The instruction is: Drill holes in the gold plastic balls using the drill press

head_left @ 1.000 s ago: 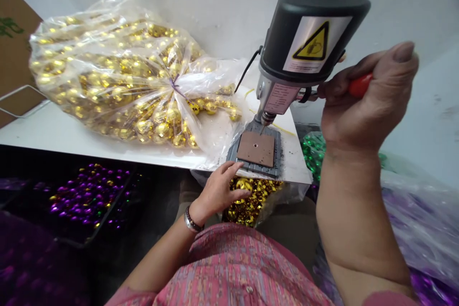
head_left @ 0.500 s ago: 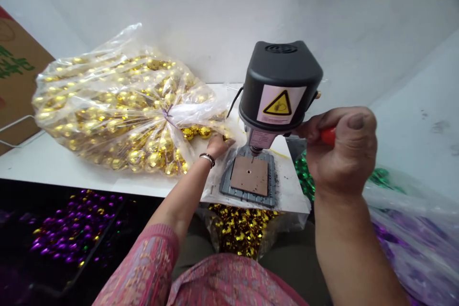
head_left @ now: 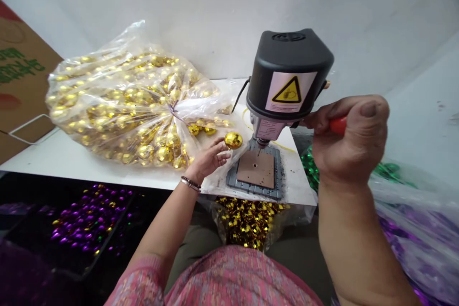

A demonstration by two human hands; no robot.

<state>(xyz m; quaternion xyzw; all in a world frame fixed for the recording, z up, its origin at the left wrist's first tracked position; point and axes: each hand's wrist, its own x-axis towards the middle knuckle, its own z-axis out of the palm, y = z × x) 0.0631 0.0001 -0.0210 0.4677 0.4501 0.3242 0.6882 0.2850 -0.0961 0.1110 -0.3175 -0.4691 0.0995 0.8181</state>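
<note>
A faceted gold ball (head_left: 233, 140) is at the fingertips of my left hand (head_left: 208, 161), which holds it just left of the drill press. The other fingers of that hand are partly spread. My right hand (head_left: 349, 141) is closed around the red handle (head_left: 338, 125) of the black bench drill press (head_left: 291, 69). Under its drill bit (head_left: 258, 152) lies a brown square plate (head_left: 255, 172) with a small hole, on the grey base (head_left: 233, 182). A tied clear bag (head_left: 118, 105) full of gold balls lies left of the left hand.
The white table (head_left: 71, 167) stands against the wall. A cardboard box (head_left: 25, 76) is at the left. Gold pieces (head_left: 247, 222) fill a bag below the table's front edge. Purple balls (head_left: 91, 217) lie low at the left; green balls (head_left: 311, 167) and bagged purple ones are at the right.
My left hand has drawn back towards me from beside the bag's neck, and a gold ball now shows at its fingertips. My right hand stays on the handle. The view has shifted slightly.
</note>
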